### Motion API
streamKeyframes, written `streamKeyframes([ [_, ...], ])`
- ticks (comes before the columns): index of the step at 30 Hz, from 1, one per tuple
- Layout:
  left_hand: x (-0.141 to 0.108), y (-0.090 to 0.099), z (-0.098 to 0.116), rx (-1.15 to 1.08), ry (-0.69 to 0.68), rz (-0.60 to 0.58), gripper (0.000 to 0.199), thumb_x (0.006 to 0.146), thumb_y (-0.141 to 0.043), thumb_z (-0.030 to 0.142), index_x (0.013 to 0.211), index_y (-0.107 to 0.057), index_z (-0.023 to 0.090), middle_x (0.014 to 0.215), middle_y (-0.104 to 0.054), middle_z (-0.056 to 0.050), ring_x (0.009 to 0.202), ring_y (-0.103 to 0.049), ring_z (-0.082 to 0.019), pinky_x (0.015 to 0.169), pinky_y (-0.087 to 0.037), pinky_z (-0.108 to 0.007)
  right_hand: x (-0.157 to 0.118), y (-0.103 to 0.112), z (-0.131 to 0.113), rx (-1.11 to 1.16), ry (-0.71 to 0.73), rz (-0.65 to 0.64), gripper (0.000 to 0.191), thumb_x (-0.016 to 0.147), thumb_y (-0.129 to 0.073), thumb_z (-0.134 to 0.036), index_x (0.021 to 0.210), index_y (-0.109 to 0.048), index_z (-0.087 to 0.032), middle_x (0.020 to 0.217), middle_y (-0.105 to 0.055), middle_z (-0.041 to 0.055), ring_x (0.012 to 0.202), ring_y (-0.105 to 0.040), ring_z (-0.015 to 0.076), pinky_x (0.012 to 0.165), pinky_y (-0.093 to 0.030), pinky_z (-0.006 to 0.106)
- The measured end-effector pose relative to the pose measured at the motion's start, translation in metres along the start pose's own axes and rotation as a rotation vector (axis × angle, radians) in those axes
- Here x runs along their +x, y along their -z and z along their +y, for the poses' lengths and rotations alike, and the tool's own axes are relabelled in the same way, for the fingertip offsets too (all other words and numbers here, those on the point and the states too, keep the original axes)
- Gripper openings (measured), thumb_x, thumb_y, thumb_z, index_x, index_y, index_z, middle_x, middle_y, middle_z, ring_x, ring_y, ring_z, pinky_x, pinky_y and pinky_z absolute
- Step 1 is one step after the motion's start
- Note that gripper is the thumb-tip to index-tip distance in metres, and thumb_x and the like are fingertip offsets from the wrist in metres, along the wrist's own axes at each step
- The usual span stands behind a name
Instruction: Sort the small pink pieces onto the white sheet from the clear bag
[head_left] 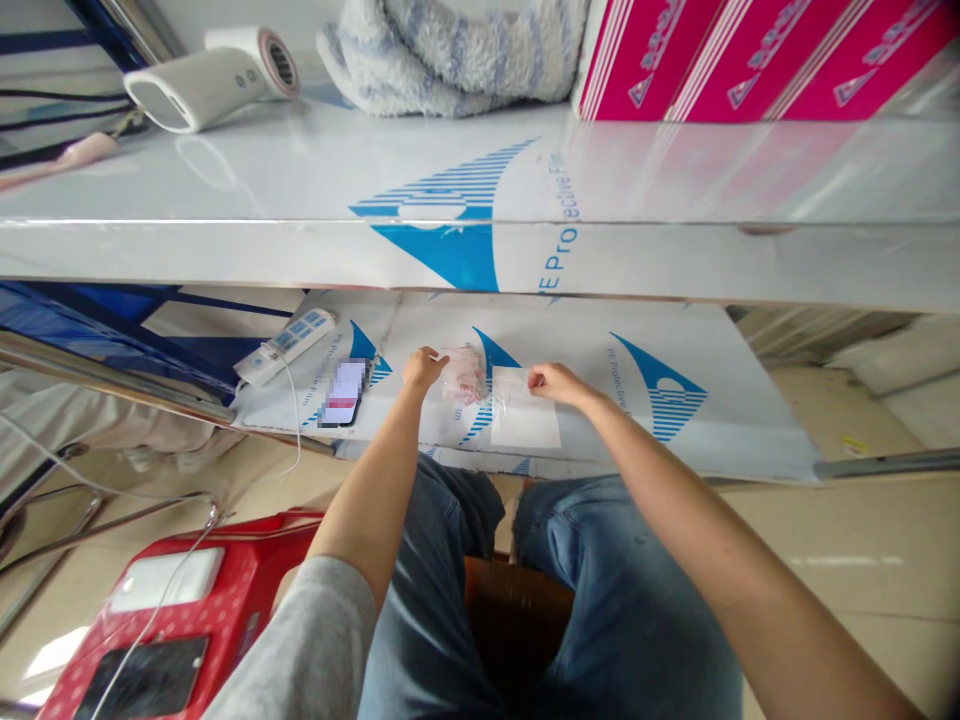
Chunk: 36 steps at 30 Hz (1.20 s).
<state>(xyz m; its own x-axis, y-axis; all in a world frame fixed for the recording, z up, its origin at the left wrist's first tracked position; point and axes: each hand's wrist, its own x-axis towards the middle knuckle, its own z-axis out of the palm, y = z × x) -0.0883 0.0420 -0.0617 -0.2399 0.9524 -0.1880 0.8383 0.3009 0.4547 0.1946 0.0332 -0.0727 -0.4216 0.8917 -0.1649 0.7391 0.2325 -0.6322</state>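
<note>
My left hand (424, 369) is closed in a pinch at the upper left edge of a small clear plastic bag (466, 378) with pinkish-red marks or contents. To its right, my right hand (556, 383) has its fingers curled together over the top right part of a flat whitish sheet or pouch (525, 415). Glossy clear film shows near the right fingertips, but what they pinch is too small to make out. Both lie on the lower shelf (585, 440), which is covered in printed protective film. Left of my left hand lies a phone (347, 392) with a lit screen.
A power strip (289, 345) with a white cable lies at the shelf's left end. The upper shelf (262, 190) overhangs in front, carrying a white handheld device (202, 90), a fluffy striped cloth (465, 60) and pink boxes (720, 60). A red bag (247, 570) with a tablet (146, 680) is lower left.
</note>
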Motion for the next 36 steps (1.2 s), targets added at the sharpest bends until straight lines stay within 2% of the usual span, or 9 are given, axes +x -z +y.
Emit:
streamKeyframes([
  [3,0.001,-0.006,0.003,0.010,-0.011,-0.033,0.035,0.075,-0.056,0.048,0.091,-0.062,0.018,0.099,-0.066,-0.009,0.093,-0.061,-0.020,0.076,-0.044,-0.026,0.000,-0.001,0.004,0.018,0.004,-0.019,0.008,0.065,-0.062,-0.010,0.067,-0.062,-0.018,0.070,-0.066,-0.0001,0.066,-0.060,0.0132,0.062,-0.043,0.022],
  [9,0.000,-0.013,0.006,0.072,0.006,-0.071,0.030,0.071,-0.061,0.042,0.088,-0.061,0.017,0.102,-0.065,-0.012,0.097,-0.060,-0.022,0.078,-0.045,-0.030,-0.001,0.002,0.002,-0.002,-0.027,-0.029,0.008,0.068,-0.063,-0.013,0.074,-0.065,-0.019,0.077,-0.068,0.0016,0.071,-0.061,0.0143,0.063,-0.044,0.023],
  [17,-0.003,-0.003,0.019,0.046,-0.041,-0.056,0.013,0.071,-0.059,0.025,0.081,-0.064,0.018,0.092,-0.068,-0.009,0.089,-0.062,-0.019,0.074,-0.046,-0.026,-0.001,0.004,-0.003,-0.013,-0.029,0.010,0.010,0.071,-0.062,-0.014,0.080,-0.065,-0.018,0.076,-0.067,0.0027,0.070,-0.061,0.0146,0.065,-0.045,0.024],
  [19,-0.007,0.007,0.030,0.027,-0.140,-0.042,0.012,0.070,-0.057,0.024,0.079,-0.063,0.018,0.088,-0.068,-0.007,0.086,-0.062,-0.019,0.073,-0.046,-0.026,0.000,0.005,-0.004,0.034,-0.008,0.069,0.010,0.073,-0.062,-0.017,0.082,-0.065,-0.019,0.077,-0.066,0.0032,0.071,-0.060,0.0145,0.066,-0.045,0.025],
  [21,-0.016,0.021,0.043,-0.022,-0.321,-0.046,0.010,0.070,-0.056,0.022,0.077,-0.062,0.018,0.085,-0.068,-0.005,0.082,-0.062,-0.017,0.073,-0.046,-0.026,0.002,0.008,-0.009,0.116,0.015,0.156,0.014,0.075,-0.060,-0.020,0.088,-0.064,-0.019,0.082,-0.066,0.0040,0.071,-0.060,0.0142,0.067,-0.046,0.026],
  [25,-0.044,0.045,0.069,-0.237,-0.669,-0.140,0.009,0.073,-0.051,0.020,0.079,-0.058,0.016,0.078,-0.066,-0.003,0.074,-0.061,-0.012,0.070,-0.046,-0.022,0.000,0.018,-0.033,0.368,0.053,0.299,0.036,0.076,-0.061,-0.027,0.111,-0.057,-0.021,0.105,-0.062,0.0070,0.081,-0.059,0.0145,0.074,-0.047,0.028],
  [28,-0.057,0.049,0.079,-0.348,-0.722,-0.205,0.013,0.077,-0.046,0.019,0.087,-0.055,0.016,0.076,-0.065,-0.002,0.070,-0.060,-0.010,0.065,-0.045,-0.020,-0.009,0.027,-0.050,0.631,0.033,0.168,0.034,0.083,-0.051,-0.040,0.111,-0.058,-0.022,0.113,-0.060,0.0076,0.095,-0.058,0.0161,0.074,-0.048,0.027],
  [31,-0.056,0.044,0.082,-0.327,-0.697,-0.211,0.014,0.080,-0.043,0.018,0.088,-0.054,0.016,0.072,-0.063,-0.001,0.065,-0.057,-0.009,0.062,-0.043,-0.020,-0.018,0.033,-0.057,0.755,-0.021,0.008,0.030,0.081,-0.054,-0.041,0.097,-0.063,-0.018,0.100,-0.064,0.0079,0.090,-0.059,0.0160,0.072,-0.047,0.025],
  [36,-0.043,0.027,0.082,-0.197,-0.629,-0.207,0.016,0.079,-0.044,0.014,0.091,-0.054,0.017,0.071,-0.061,0.000,0.064,-0.056,-0.010,0.067,-0.043,-0.023,-0.022,0.035,-0.055,0.729,-0.064,-0.014,0.026,0.074,-0.061,-0.040,0.079,-0.065,-0.014,0.077,-0.065,0.0051,0.073,-0.058,0.0131,0.069,-0.044,0.025],
])
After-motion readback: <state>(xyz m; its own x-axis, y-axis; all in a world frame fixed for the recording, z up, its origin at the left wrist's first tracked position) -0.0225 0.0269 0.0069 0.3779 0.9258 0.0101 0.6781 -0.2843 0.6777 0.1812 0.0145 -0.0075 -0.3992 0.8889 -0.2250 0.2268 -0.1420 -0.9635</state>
